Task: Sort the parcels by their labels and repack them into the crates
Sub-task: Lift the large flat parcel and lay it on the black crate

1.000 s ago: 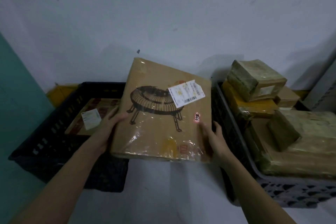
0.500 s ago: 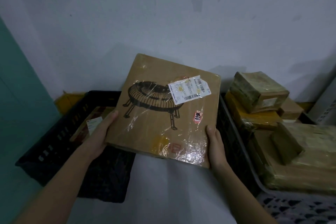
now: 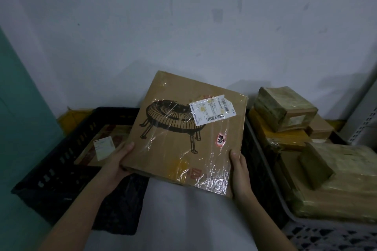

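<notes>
A flat cardboard parcel [image 3: 183, 134] is held up, tilted, between the black crate [image 3: 61, 169] and the grey crate [image 3: 318, 230]. The left hand [image 3: 116, 161] grips its lower left corner, the right hand [image 3: 239, 175] its lower right edge, thumbs on top.

Pale grey floor [image 3: 183, 220], carrying 2 crates: black crate [image 3: 51, 179] at left against the wall, grey lattice crate [image 3: 326, 234] at right, well apart, bare floor between.
</notes>
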Tool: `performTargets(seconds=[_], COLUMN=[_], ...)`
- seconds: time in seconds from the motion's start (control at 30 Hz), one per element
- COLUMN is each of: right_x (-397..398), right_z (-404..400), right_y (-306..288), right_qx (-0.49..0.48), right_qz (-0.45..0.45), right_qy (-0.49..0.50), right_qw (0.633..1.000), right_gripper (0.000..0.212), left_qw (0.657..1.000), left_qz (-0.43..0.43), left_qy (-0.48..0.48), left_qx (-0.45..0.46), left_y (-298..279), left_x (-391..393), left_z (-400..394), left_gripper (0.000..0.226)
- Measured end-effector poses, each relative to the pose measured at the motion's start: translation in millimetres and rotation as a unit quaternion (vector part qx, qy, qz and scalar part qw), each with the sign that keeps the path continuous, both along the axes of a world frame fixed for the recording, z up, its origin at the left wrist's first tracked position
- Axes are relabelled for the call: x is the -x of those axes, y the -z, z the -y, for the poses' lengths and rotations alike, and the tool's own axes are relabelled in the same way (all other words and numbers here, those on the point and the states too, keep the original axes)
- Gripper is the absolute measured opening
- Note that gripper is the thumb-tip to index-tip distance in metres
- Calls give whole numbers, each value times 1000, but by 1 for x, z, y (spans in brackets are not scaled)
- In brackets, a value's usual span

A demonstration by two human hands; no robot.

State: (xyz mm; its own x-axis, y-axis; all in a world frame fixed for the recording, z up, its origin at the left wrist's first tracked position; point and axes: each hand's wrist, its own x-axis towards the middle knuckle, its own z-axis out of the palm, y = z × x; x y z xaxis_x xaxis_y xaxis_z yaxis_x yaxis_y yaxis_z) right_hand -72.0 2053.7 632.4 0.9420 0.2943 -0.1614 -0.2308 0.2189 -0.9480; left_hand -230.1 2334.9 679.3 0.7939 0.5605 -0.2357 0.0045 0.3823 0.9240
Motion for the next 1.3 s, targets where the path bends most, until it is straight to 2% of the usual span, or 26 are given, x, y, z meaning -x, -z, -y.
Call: performTargets(seconds=[0.13,0.2,0.27,0.4,0.6,0.7,0.83,0.97,1.13,1.23,1.3], right_x=[-1,-3,-3,3,19,30,48,68,96,106,111], right_z=[-8,-13,-20,-43,-92,-119,-150,-175,-207,-228,-240], right_y=[-8,-12,-13,-25,-41,-45,-50,-51,-49,-42,-32], right_qx=[8,11,24,82,112,131,143,147,117,116,146], right_qz=[-9,-10,-11,-1,-12,-9,1,5,20,45,78], right_qy=[-19,-34,-55,-140,-192,-189,-198,-226,-259,-269,-260], right_qw=[1000,999,998,987,975,973,970,963,958,955,951], right_gripper=[56,61,74,105,77,73,72,69,51,51,63], left_qw=[1000,1000,1000,996,981,975,968,959,945,934,921], left_qz=[-11,-5,1,10,10,1,-23,-40,-16,12,16], left_qy=[-1,-5,-21,-82,-195,-219,-238,-268,-321,-351,-381], left_qx=[-23,-21,-11,-25,-9,-33,-71,-86,-65,-70,-78], left_y=[-9,-12,-12,-8,-1,2,3,4,-1,-7,-13], left_x=[3,7,13,29,59,79,106,134,160,172,177], left_z=[-3,-7,-15,-36,-66,-80,-95,-117,-144,-158,-167], left_gripper=[71,56,43,46,48,56,48,71,52,56,51])
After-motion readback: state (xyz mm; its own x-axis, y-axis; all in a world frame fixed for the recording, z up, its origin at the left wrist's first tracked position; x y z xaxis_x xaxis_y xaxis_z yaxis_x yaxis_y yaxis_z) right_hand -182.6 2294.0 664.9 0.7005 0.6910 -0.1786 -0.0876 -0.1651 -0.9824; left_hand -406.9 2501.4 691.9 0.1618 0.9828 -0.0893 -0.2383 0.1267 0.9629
